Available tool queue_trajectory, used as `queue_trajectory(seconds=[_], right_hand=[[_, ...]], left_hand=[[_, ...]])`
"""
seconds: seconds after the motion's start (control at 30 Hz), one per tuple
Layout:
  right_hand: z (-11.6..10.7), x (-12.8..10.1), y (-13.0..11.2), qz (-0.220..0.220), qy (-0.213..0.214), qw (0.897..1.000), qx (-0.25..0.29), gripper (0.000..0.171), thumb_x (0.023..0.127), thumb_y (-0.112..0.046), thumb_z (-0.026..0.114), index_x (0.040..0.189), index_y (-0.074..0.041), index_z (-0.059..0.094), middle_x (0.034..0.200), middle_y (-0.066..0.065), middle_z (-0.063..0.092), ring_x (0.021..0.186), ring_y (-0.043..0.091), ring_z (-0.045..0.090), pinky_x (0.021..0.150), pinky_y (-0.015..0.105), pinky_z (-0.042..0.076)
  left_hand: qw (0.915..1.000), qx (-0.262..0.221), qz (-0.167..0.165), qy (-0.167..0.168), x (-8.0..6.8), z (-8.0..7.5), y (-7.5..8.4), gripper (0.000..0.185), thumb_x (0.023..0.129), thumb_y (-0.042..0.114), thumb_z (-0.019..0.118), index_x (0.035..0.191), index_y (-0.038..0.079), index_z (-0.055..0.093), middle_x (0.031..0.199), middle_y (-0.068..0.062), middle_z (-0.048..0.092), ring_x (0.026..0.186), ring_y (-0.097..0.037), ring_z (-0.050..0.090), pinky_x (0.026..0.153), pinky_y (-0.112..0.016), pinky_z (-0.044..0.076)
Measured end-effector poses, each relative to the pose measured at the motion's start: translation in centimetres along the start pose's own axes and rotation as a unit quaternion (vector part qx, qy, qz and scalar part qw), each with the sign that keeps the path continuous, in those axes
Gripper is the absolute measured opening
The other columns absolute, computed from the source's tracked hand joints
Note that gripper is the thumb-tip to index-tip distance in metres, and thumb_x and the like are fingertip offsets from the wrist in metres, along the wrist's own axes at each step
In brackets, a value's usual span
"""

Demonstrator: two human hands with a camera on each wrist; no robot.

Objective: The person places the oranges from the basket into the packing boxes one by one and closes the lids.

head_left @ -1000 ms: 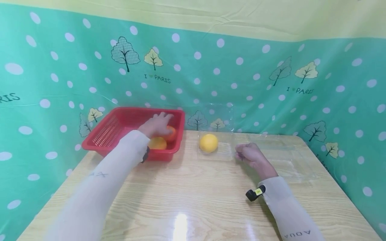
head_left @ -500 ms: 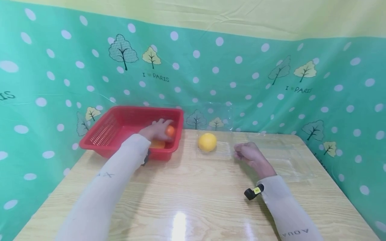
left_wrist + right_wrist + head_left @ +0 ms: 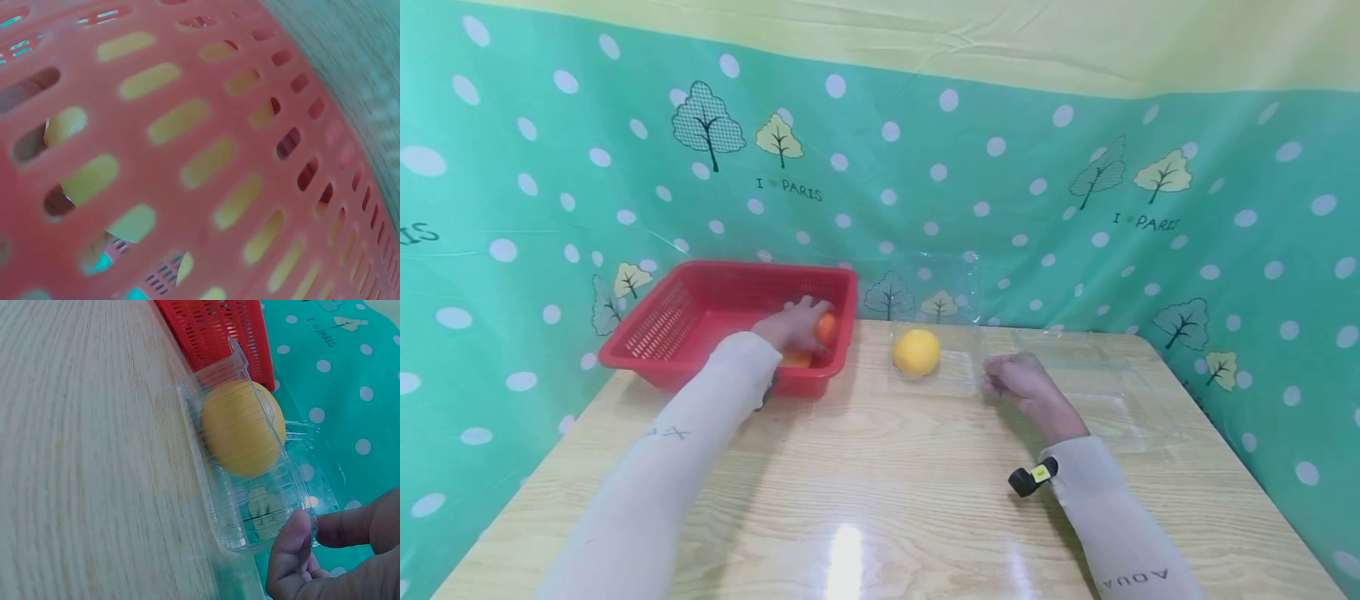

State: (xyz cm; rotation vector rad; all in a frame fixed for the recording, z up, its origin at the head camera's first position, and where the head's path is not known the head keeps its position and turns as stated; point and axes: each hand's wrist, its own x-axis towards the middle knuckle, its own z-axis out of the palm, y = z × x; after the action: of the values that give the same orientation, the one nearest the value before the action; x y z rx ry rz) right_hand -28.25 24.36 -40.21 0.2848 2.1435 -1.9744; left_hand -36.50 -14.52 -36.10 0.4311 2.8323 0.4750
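My left hand (image 3: 797, 325) reaches down into the red slotted basket (image 3: 730, 275), its fingers curled over a round orange fruit (image 3: 826, 330) near the right wall. Below the hand lies a yellow fruit (image 3: 796, 358), partly hidden by the wrist; in the left wrist view its yellow skin (image 3: 181, 122) shows through the slots. My right hand (image 3: 1022, 379) pinches the near rim of a clear plastic clamshell box (image 3: 250, 544) between thumb and fingers. Inside that box, toward the basket end, sits a round yellow fruit (image 3: 917, 352). The box's lid (image 3: 940, 287) stands raised at the back.
On the right of the wooden table (image 3: 895, 483) lies another clear plastic container (image 3: 1112, 400), behind and beside the right hand. A green dotted curtain (image 3: 940, 175) hangs close along the table's back and sides.
My left hand has settled lower over the orange fruit, its fingers closing round it and covering more of it. The right hand stays at the clamshell's rim.
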Motion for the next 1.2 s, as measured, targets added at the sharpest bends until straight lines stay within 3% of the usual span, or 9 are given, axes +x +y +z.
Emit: queue_trajectory(seconds=[0.23,0.47,0.97,1.2], right_hand=[[0.1,-0.1,0.0,0.003,0.0,1.0,-0.001,0.045,0.104,-0.003,0.051,0.141,0.02,0.041,0.103,0.012,0.055,0.079,0.012,0.06,0.072,0.022,0.055],[0.2,-0.2,0.1,-0.003,-0.007,1.0,-0.002,0.044,0.104,-0.001,0.049,0.141,0.021,0.041,0.098,0.011,0.056,0.074,0.011,0.058,0.068,0.022,0.052],[0.0,-0.4,0.0,0.005,-0.002,1.0,0.003,0.045,0.104,-0.002,0.051,0.143,0.019,0.041,0.105,0.011,0.054,0.078,0.012,0.058,0.071,0.023,0.054],[-0.1,0.0,0.0,0.005,0.005,1.0,0.001,0.043,0.104,-0.003,0.051,0.141,0.018,0.043,0.097,0.008,0.054,0.078,0.013,0.059,0.07,0.024,0.053]], left_hand=[[0.9998,0.0,-0.009,0.017,-0.1,0.0,0.1,0.105,0.059,0.028,0.098,0.147,0.025,0.041,0.134,-0.004,0.044,0.122,-0.032,0.043,0.088,-0.051,0.058],[0.9981,0.022,0.015,0.055,0.1,0.0,0.1,0.092,0.064,0.022,0.095,0.141,0.021,0.045,0.133,-0.008,0.042,0.123,-0.034,0.04,0.087,-0.05,0.059],[0.9939,0.022,0.013,0.107,-0.4,-2.0,0.5,0.107,0.061,0.026,0.098,0.151,0.021,0.04,0.147,-0.012,0.035,0.132,-0.04,0.034,0.08,-0.055,0.06],[0.9946,0.001,0.006,0.103,-0.6,-3.1,0.9,0.108,0.064,0.026,0.097,0.153,0.021,0.037,0.152,-0.009,0.028,0.134,-0.04,0.031,0.08,-0.053,0.061]])
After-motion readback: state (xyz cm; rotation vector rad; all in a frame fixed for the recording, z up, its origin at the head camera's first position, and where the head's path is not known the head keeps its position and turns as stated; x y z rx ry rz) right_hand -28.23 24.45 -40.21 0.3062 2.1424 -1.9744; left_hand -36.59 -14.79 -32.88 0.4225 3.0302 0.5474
